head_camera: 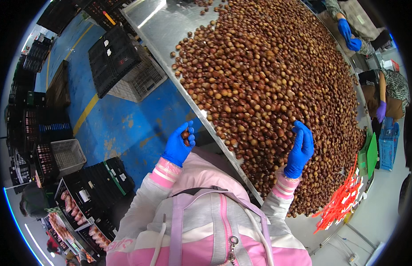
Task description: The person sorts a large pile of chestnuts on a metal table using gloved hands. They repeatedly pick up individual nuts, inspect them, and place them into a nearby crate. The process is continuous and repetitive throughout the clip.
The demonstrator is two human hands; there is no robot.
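Observation:
My left hand (179, 144), in a blue glove, is curled around a few brown chestnuts (185, 134). It is held past the metal table's near edge, above the blue floor. My right hand (299, 149), also gloved in blue, hovers over or rests on a wide heap of chestnuts (259, 79). Its fingers bend toward the heap, with the fingertips beside a pale-patched nut. Whether they grip it cannot be made out. The nuts are glossy, dark to light brown, spread across the steel table (179, 20).
A black crate (114, 58) sits over a pale plastic crate (144, 78) left of the table. Red net bags (340, 199) lie at the right end beside a green board (371, 155). Co-workers' gloved hands (349, 35) show across the table. Stacked black crates (96, 181) stand at lower left.

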